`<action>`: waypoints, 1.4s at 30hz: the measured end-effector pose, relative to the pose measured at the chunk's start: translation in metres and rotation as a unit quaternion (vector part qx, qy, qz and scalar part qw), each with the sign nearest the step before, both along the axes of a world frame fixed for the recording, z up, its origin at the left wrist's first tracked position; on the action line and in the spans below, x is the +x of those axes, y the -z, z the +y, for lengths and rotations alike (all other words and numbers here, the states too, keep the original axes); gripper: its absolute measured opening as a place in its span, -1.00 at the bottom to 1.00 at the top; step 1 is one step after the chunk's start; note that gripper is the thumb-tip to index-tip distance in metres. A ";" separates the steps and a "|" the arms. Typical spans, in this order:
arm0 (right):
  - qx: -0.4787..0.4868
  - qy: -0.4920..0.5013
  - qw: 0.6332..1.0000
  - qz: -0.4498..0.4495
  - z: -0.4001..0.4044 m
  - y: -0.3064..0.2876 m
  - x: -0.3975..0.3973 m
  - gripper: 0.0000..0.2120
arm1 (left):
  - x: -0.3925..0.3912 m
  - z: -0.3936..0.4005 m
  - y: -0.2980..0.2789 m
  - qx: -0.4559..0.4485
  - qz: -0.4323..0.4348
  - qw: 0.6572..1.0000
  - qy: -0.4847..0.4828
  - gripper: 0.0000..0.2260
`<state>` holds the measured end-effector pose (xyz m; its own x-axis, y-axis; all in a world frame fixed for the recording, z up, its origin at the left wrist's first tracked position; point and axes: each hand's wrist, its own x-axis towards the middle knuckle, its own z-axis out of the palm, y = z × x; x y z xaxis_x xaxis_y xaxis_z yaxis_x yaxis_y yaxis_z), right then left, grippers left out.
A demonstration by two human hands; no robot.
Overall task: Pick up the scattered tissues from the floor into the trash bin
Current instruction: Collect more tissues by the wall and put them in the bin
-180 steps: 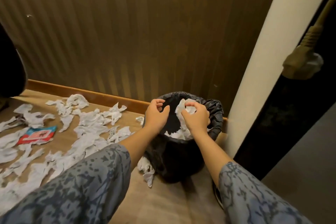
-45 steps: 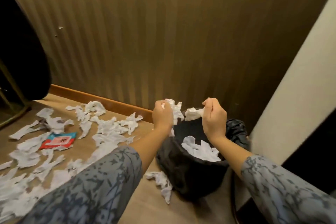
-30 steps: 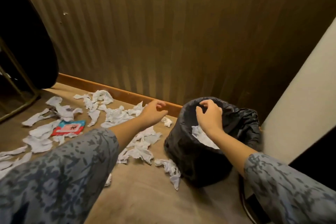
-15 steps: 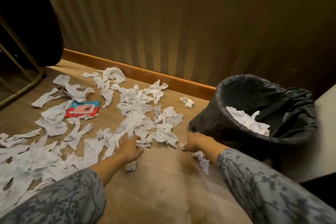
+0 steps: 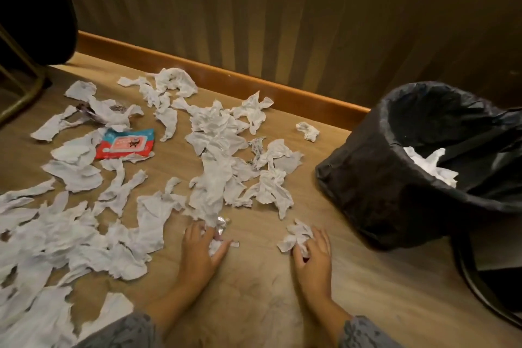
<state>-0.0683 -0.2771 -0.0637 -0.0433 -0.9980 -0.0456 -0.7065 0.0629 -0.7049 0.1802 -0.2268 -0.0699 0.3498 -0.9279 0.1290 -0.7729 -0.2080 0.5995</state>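
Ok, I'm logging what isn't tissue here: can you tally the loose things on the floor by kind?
Trash bin: 1
Red-and-blue packet: 1
Shiny foil-like scrap: 1
White tissues: too many and too overlapped to count
Total apart from tissues: 3

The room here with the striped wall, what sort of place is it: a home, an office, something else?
Probably a bedroom or hotel-type room, though I can't be sure. The striped wall covering above a wooden skirting board, the wood-look floor and a small bag-lined trash bin suggest it.
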 end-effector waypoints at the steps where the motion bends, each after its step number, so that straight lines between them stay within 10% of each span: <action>1: -0.010 0.003 1.000 -0.006 0.003 0.000 0.004 -0.95 | -0.001 0.001 0.002 -0.009 -0.003 1.000 0.017 -0.75; 8: -0.035 0.130 0.982 -0.136 -0.026 -0.039 0.039 -0.63 | 0.007 0.013 -0.017 -0.045 0.108 0.992 0.056 -0.89; 15: -0.013 -0.110 0.994 0.010 -0.116 -0.045 0.091 -0.39 | 0.040 -0.052 -0.029 -0.079 0.009 0.997 -0.004 -0.93; 21: 0.006 -0.279 0.945 0.171 -0.091 -0.001 0.111 -0.49 | 0.045 -0.069 0.005 0.030 0.020 0.990 0.134 -0.77; 27: -0.102 -0.264 0.958 0.034 -0.054 0.021 0.086 -0.75 | 0.043 -0.028 0.012 -0.056 -0.010 0.982 0.178 -0.77; 31: -0.079 -0.160 0.983 -0.038 -0.046 0.020 0.081 -0.56 | 0.045 -0.019 0.013 -0.030 0.022 0.987 0.154 -0.55; 34: -0.075 -0.123 0.989 -0.033 -0.045 0.019 0.082 -0.39 | 0.046 -0.018 0.011 -0.002 -0.017 0.985 0.171 -0.43; 42: -0.082 -0.220 0.970 0.057 -0.025 0.015 0.071 -0.72 | 0.036 -0.008 0.006 0.009 -0.077 0.980 0.183 -0.47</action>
<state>0.0031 -0.3026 -0.0782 0.3933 -0.9144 0.0959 -0.7138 -0.3694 -0.5950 0.2164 -0.2349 -0.0757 -0.0292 -0.9902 0.1367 -0.8788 0.0906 0.4685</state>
